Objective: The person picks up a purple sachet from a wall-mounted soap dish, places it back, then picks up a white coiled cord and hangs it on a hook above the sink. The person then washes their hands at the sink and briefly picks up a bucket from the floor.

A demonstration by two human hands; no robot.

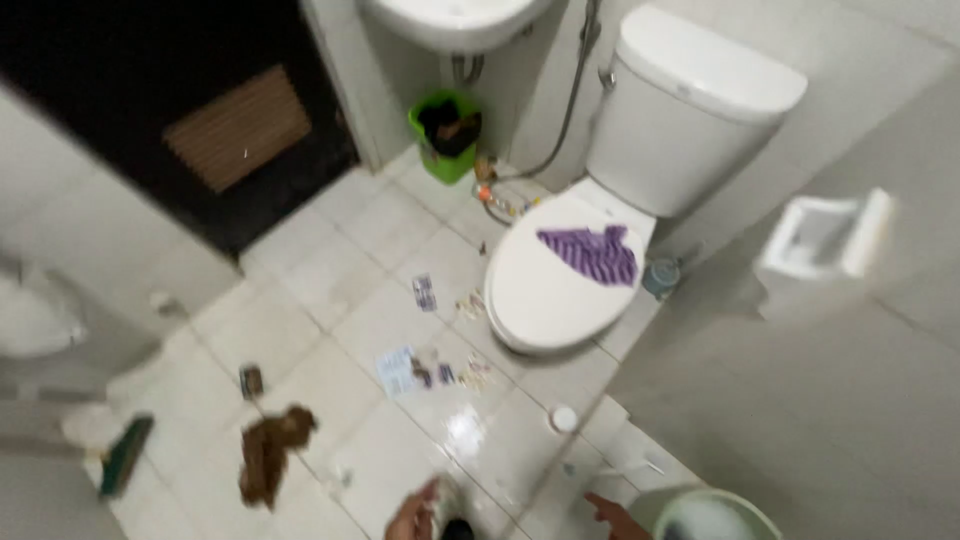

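Litter, scraps of paper and small wrappers, is lying scattered across the white tiled floor just beside the closed toilet, well ahead of both hands at the bottom edge of the view. The left hand is curling its grip around something small and pale, though the blur is making it hard to tell what it is. The right hand is pointing a finger outward with nothing in its grip, near the rim of a pale green bucket. A bright sheen is showing on the tiles between the hands and the scraps, probably water, so a foot or knee could be slipping there. The brown rag and the small white cap are sitting close by and could be getting kicked or trodden on. The purple striped cloth on the toilet lid could be sliding off if bumped.
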